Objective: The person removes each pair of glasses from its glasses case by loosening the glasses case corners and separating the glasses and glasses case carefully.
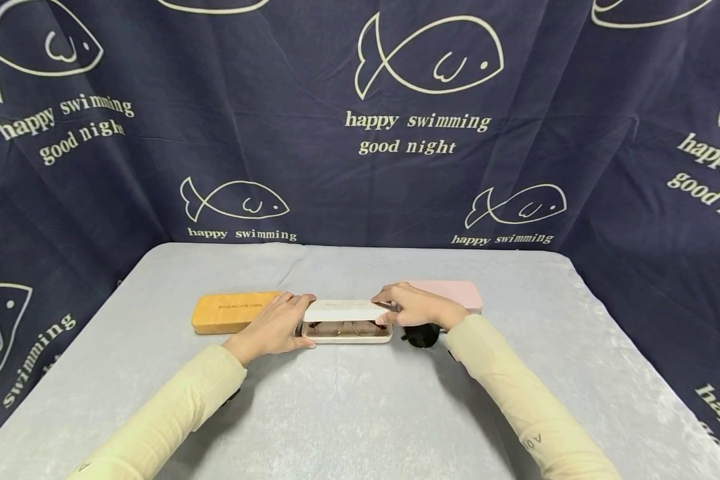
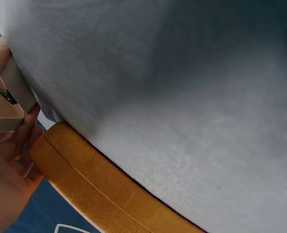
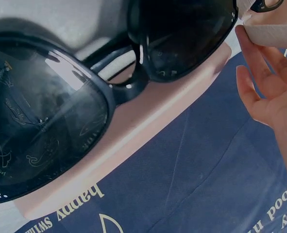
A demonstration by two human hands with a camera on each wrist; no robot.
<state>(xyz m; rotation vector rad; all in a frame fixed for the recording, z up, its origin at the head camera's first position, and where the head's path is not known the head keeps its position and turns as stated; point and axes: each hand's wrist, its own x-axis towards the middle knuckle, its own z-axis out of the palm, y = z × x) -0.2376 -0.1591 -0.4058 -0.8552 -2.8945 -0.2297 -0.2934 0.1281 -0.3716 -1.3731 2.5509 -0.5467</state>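
Observation:
In the middle of the table lies a white glasses case (image 1: 348,339), its lid (image 1: 343,311) partly raised. A pair of thin-framed eyeglasses (image 1: 341,328) rests inside. My left hand (image 1: 276,327) grips the case at its left end, with the thumb at the front corner and fingers behind. In the left wrist view, those fingers hold the end wall (image 2: 18,85) of the case. At the other end, my right hand (image 1: 419,308) holds the right edge of the lid between thumb and fingers. Below that hand sit black sunglasses (image 1: 421,336).
An orange glasses case (image 1: 222,319), closed, lies just left of my left hand. Behind the right hand is a closed pink case (image 1: 463,293), with the sunglasses in front of it. A pale grey cloth (image 1: 348,413) covers the table; a dark blue printed curtain (image 1: 330,160) hangs around it.

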